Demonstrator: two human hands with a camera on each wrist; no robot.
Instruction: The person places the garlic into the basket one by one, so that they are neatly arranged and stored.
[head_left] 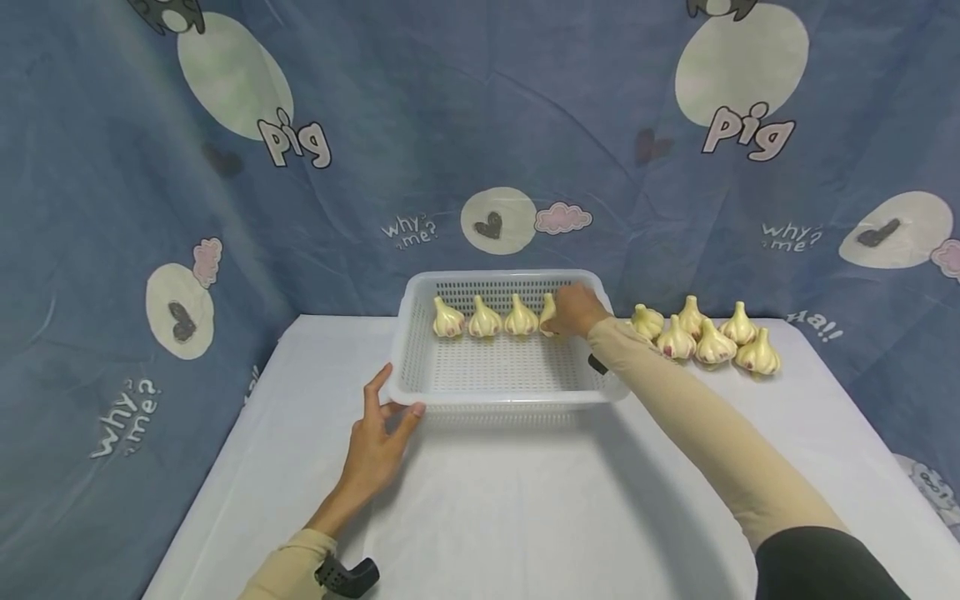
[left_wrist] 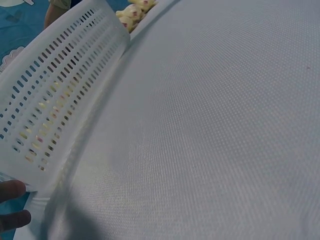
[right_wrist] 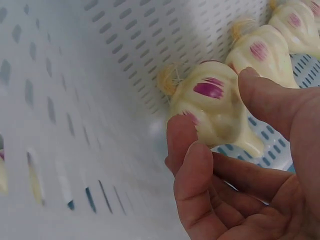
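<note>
Garlic bulbs [head_left: 520, 317] before "pig"-lettered blue cloth [head_left: 480, 125]

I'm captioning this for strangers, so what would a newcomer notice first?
Probably the white basket on the table, with four garlic bulbs lined up inside and the right hand at the rightmost. Then the blue backdrop behind, reading "pig", and more garlic right of the basket.
</note>
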